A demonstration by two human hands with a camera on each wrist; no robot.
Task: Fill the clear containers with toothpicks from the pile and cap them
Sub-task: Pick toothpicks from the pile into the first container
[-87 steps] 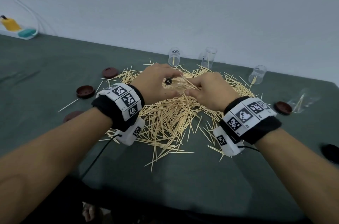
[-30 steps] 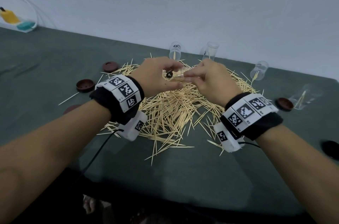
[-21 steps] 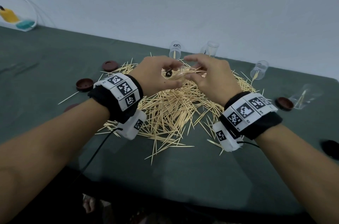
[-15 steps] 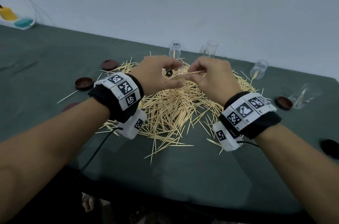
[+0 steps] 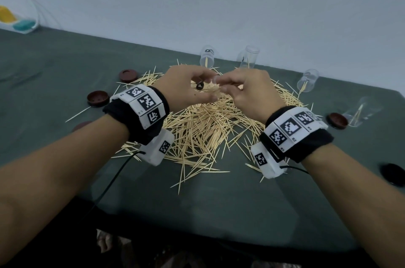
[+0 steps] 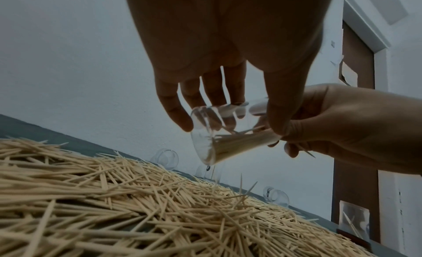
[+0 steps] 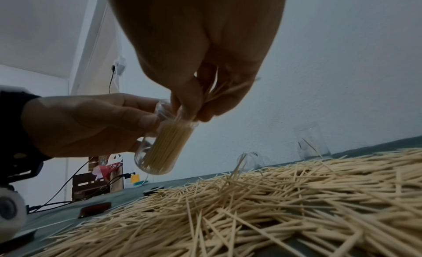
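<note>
- The left hand grips a clear container, lifted above the toothpick pile and tipped on its side
- The open mouth of that container points to the right hand
- The right hand pinches a little bunch of toothpicks and pokes them into the mouth
- That container already has lots of toothpicks inside, packed close together, but there looks to be some room left
- It has no cap on yet
- Just past the hands, by the wall, stand two more clear containers, each with only a stick or two in it
- Off to the right of the right hand is another one, nearly empty too
- Farther right, one more container lies on its side on the desk with a few sticks in it
- Dark red caps wait on the desk to the left of the left hand, and one cap sits to the right of the right hand
- No container has a cap on it
- So the job looks like it has only just started: one container is partly full, and the others still need filling
- The pile under the hands is still big, so there are plenty of sticks left to use
</note>
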